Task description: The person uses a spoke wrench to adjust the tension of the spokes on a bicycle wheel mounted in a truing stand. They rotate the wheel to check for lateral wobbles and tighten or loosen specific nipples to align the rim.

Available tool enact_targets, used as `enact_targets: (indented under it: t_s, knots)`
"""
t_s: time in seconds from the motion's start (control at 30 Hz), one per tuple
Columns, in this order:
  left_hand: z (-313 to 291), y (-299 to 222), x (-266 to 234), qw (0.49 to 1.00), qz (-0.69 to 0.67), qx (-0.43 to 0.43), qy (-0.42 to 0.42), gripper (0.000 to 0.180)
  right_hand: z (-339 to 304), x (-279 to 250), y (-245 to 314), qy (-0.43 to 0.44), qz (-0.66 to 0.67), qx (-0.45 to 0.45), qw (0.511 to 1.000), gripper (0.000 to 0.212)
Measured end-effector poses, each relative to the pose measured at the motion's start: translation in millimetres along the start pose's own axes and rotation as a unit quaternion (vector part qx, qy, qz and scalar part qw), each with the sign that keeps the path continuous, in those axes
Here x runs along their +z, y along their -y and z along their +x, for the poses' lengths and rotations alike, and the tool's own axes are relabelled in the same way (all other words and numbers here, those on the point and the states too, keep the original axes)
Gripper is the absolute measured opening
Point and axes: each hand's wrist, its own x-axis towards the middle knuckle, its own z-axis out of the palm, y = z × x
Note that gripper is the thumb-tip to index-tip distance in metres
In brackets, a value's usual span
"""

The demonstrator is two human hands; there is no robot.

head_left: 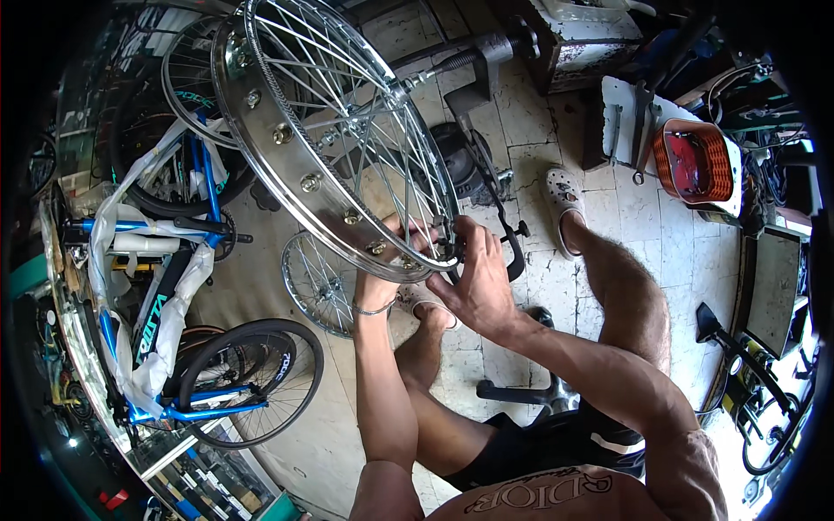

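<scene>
A spoked wheel with a shiny metal rim [294,161] stands upright and tilted in front of me, mounted in a dark metal wheel stand [482,82]. At the rim's near lower edge, my left hand [377,290] is wrapped round the rim, its fingertips showing among the spokes and the rest partly hidden. My right hand [483,286] is closed at the same edge, just right of the left one. Its fingers pinch by a small dark piece at the rim, too covered to name. Several brass-coloured nipple seats dot the rim's inner band.
Left of the wheel lies a blue bicycle frame [208,178] partly wrapped in white padding, with a black-tyred wheel [300,382] nearer me. Another spoked wheel [300,295] rests on the tiled floor. On the right, an orange basket [665,165] sits beside a wrench [641,130]. A black stool base [530,395] stands by my legs.
</scene>
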Motion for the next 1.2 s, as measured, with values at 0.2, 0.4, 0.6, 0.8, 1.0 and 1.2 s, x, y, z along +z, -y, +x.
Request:
enact_targets:
  t_s: [0.2, 0.4, 0.6, 0.8, 1.0, 1.2]
  knots:
    - [22, 10, 26, 0.998, 0.050, 0.045, 0.016, 0.023, -1, 9, -9, -0.045, 0.100, -0.035, 0.993, 0.077]
    - [16, 9, 5, 0.986, -0.136, -0.069, 0.065, 0.035, -1, 0, -3, 0.020, 0.009, -0.026, 0.999, 0.077]
    - [3, 4, -12, 0.997, -0.056, -0.044, 0.034, 0.028, 2, 0, -3, 0.002, 0.019, -0.005, 1.000, 0.085]
    - [20, 10, 24, 0.997, 0.044, 0.055, -0.024, 0.029, 0, 4, -3, -0.016, 0.093, 0.010, 0.995, 0.081]
    - [19, 8, 6, 0.973, -0.179, -0.109, 0.096, 0.034, -1, 4, -6, 0.005, 0.029, -0.029, 0.999, 0.083]
    - [6, 5, -9, 0.996, 0.070, 0.037, 0.028, 0.029, 0, 2, 0, -0.005, 0.022, -0.004, 1.000, 0.084]
